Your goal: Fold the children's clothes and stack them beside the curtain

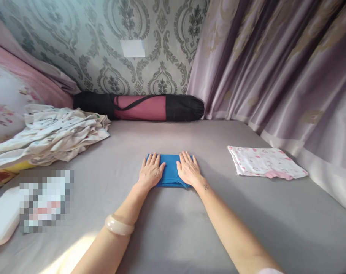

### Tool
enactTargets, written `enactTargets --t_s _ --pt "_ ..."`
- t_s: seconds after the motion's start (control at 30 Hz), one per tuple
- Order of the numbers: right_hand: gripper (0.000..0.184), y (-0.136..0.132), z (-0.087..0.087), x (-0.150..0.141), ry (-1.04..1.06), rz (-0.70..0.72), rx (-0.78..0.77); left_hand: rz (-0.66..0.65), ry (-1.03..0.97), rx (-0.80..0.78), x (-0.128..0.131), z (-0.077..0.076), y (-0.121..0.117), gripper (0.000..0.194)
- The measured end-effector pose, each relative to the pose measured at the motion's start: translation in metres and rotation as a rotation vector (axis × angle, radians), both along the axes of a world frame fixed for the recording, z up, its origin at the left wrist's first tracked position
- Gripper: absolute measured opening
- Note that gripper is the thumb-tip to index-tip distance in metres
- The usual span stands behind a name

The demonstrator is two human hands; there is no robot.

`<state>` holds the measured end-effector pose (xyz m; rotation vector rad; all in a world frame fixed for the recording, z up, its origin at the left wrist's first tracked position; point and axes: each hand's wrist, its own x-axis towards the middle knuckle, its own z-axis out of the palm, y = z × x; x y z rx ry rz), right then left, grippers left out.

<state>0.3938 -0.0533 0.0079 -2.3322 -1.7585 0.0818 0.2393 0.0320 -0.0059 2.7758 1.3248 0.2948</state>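
A blue cloth (171,169), folded into a small rectangle, lies flat on the grey bed sheet (167,236) in front of me. My left hand (152,170) rests flat on its left end with the fingers stretched out. Across from it, my right hand (189,168) presses flat on the right end, fingers also extended. The middle of the cloth shows between my two thumbs, and its near edge has a few loose layers. A pale bangle (119,225) sits on my left forearm.
To the right lies a folded white cloth with pink print (265,161). A rumpled pile of pale patterned fabric (56,133) is at left, near a white object (4,215) and a blurred-out item (47,201). A long black and maroon bag (140,107) lies along the wall; curtains (264,64) hang at right.
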Motion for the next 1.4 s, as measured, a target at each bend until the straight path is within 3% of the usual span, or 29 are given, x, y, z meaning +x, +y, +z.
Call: enactTargets --t_s 0.1,0.27,0.43,0.57,0.67,0.77,0.87,0.93,1.03,1.2,1.4 --pt "0.059 0.000 -0.002 0.004 0.035 -0.010 -0.048 0.014 -0.023 -0.045 -0.002 -0.002 0.003 0.059" --pt "0.061 0.001 -0.004 0.011 0.022 -0.144 -0.013 0.185 -0.123 0.013 -0.008 -0.006 0.010 0.061" --pt "0.062 0.004 -0.011 0.015 0.053 -0.178 -0.077 0.199 -0.040 -0.094 -0.011 -0.007 0.013 0.065" --pt "0.061 0.006 -0.009 0.016 0.092 -0.181 -0.097 0.189 0.014 -0.127 -0.010 0.002 0.012 0.064" --pt "0.062 0.001 0.001 0.021 0.228 -0.151 -0.100 0.190 -0.007 -0.118 -0.016 0.012 0.010 0.063" --pt "0.055 -0.014 0.013 0.032 0.401 -0.220 0.000 0.241 -0.073 -0.121 -0.030 0.020 0.010 0.060" --pt "0.035 -0.036 0.019 0.043 0.583 -0.360 0.111 0.286 -0.138 -0.299 -0.046 0.028 0.014 0.053" --pt "0.022 -0.049 0.019 0.049 0.743 -0.422 0.106 0.288 -0.154 -0.424 -0.054 0.033 0.017 0.045" --pt "0.021 -0.059 0.017 0.052 0.887 -0.477 0.059 0.281 -0.213 -0.525 -0.059 0.037 0.021 0.037" --pt "0.037 -0.051 0.018 0.047 0.820 -0.525 0.026 0.280 -0.334 -0.690 -0.054 0.031 0.026 0.039" --pt "0.034 -0.039 0.021 0.042 0.629 -0.414 -0.120 0.212 -0.345 -0.595 -0.047 0.028 0.027 0.035"
